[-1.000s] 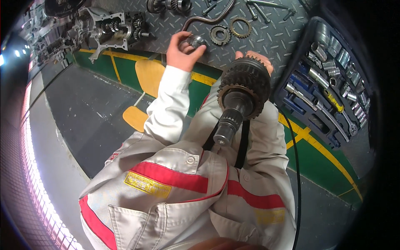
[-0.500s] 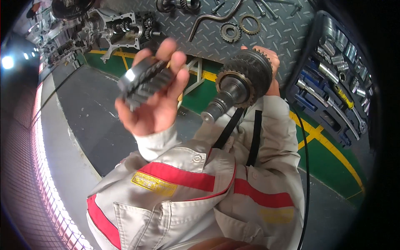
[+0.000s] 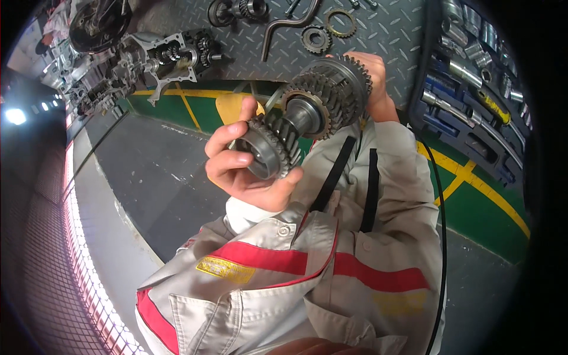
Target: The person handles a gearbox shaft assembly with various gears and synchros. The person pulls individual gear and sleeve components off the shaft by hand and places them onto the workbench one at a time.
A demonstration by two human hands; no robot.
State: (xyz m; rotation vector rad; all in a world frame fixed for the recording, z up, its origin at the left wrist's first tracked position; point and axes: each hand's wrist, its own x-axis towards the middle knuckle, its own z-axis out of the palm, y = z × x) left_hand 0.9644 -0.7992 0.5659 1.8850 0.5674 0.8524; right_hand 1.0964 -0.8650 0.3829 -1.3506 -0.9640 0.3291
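Though half-open, left hand (image 3: 244, 183) around gear (image 3: 267, 151) at geared shaft's (image 3: 331, 89) near end, right hand (image 3: 377, 80) around its far end.

the patterned bench (image 3: 393, 53) carries a bent bar (image 3: 288, 24) and two toothed rings (image 3: 306, 39).

A yellow embroidered rectangular badge (image 3: 225, 269) is lying on the left chest of a beige cloth jacket with red bands (image 3: 269, 307); a fainter yellow patch (image 3: 399, 303) is showing on its right. Neither is displaying legible lettering.
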